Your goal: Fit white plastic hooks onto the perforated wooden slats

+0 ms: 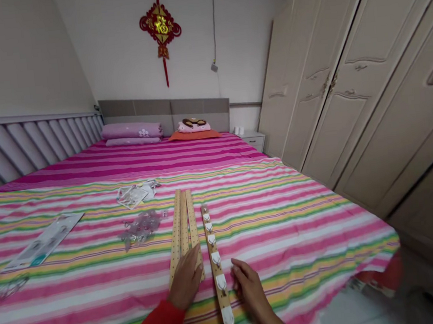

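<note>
My left hand [185, 279] lies over the near part of several pale wooden strips [183, 222] dotted with small holes, its fingers stretched out on them. Just right of these, a narrow wooden strip [212, 250] runs lengthwise on the bed, bearing a row of white hooks [216, 260]. My right hand [248, 286] rests beside that hook strip, fingers loosely bent and apart from it, with nothing visible in them. The undersides of both hands are hidden.
A crumpled clear plastic bag [142, 229] and some packaging [137, 193] lie left of the strips. Farther left are a flat blister pack [49, 240] and a small wire-like coil [13, 285]. Everything rests on a striped bedsheet [286, 237]; wardrobes [336, 118] stand at the right.
</note>
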`<state>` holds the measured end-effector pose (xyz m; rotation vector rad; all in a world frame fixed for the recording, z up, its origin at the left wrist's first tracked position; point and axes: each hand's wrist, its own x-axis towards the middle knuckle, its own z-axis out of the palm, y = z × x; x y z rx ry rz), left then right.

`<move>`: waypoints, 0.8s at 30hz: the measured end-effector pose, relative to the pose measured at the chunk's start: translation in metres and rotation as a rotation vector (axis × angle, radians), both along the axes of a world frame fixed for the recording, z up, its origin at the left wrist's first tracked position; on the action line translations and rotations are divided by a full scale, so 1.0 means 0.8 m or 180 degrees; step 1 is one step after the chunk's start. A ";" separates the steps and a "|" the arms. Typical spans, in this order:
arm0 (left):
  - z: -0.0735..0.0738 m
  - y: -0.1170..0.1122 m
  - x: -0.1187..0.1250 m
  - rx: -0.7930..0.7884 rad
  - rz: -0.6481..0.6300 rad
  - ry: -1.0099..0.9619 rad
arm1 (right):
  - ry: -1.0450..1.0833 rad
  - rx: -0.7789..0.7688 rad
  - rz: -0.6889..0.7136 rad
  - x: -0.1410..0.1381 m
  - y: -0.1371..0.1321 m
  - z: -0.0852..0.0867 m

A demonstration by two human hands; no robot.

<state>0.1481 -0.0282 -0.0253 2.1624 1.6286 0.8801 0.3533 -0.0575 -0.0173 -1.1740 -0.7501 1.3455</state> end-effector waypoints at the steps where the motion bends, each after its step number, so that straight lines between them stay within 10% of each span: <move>1: 0.000 -0.005 0.001 0.0005 -0.0007 0.0025 | 0.0050 0.0013 -0.0078 0.000 -0.010 -0.005; 7: 0.011 -0.019 0.009 0.0021 0.0109 0.0121 | 0.0467 -0.0358 -0.0147 0.008 -0.071 -0.036; 13: 0.009 -0.025 0.018 0.0070 0.0207 0.0339 | 0.1191 -0.0622 0.0879 0.010 -0.117 -0.043; 24: 0.033 -0.024 -0.016 0.0621 0.0642 -0.0762 | 0.1302 -0.0312 0.1048 -0.012 -0.120 -0.055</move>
